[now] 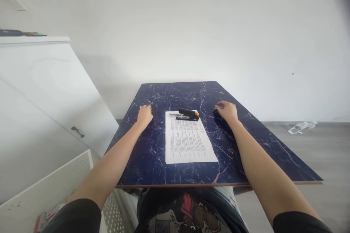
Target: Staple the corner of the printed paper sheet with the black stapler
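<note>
On the dark blue marbled table (153,160) lies a printed sheet of paper (188,142), possibly with more sheets under it. A black stapler (188,114) with an orange spot at its right end rests across the paper's far edge. My left hand (144,115) is on the tabletop left of the paper, holding nothing, its fingers loosely bent and slightly apart. To the right of the stapler, my right hand (227,111) is held at the table with thumb and fingers apart in a loose curve. Neither hand touches the paper or the stapler.
A white cabinet (49,80) with a dark handle stands at the left, with items on its top. Below it is a white perforated basket (54,180). Clear plastic packaging (300,127) lies on the grey floor at the right. A white wall rises behind the table.
</note>
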`<action>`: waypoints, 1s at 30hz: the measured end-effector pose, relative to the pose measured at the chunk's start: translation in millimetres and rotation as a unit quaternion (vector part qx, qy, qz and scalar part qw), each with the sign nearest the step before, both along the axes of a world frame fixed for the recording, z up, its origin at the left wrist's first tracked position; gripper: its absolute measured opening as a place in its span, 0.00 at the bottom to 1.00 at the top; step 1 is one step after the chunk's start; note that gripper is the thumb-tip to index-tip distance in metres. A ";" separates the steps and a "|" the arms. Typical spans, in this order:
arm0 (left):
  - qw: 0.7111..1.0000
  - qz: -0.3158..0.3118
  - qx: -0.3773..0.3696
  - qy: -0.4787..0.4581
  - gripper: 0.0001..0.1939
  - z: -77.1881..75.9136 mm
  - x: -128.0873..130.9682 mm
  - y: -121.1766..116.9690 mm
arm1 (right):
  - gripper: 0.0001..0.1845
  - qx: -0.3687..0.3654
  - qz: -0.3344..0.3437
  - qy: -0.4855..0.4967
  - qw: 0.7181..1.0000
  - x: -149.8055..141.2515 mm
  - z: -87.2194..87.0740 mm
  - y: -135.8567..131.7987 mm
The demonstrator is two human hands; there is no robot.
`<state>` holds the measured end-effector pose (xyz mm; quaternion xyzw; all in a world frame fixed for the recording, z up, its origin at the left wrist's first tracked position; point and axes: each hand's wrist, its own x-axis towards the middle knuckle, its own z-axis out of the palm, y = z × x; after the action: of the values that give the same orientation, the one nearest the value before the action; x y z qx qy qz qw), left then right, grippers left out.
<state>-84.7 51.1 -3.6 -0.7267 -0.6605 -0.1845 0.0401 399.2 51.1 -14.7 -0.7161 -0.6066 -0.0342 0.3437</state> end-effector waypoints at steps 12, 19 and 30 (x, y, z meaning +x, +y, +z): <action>0.978 -0.035 0.056 -0.200 0.16 0.4 3.7 -0.9 | 0.13 0.001 0.026 0.011 1.000 -11.9 10.6 -8.1; 0.676 -0.114 -0.062 -0.726 0.11 9.5 32.3 -7.2 | 0.12 0.020 0.038 0.017 0.999 -11.1 10.3 -6.6; 0.533 -0.131 -0.117 -0.828 0.12 12.3 50.4 -18.8 | 0.13 0.033 0.063 0.040 0.997 -9.9 5.7 -4.3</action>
<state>-34.3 32.2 8.7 -0.3259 -0.3120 -0.6277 -0.6344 389.3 46.8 -9.0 -0.6655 -0.6344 -0.0038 0.3932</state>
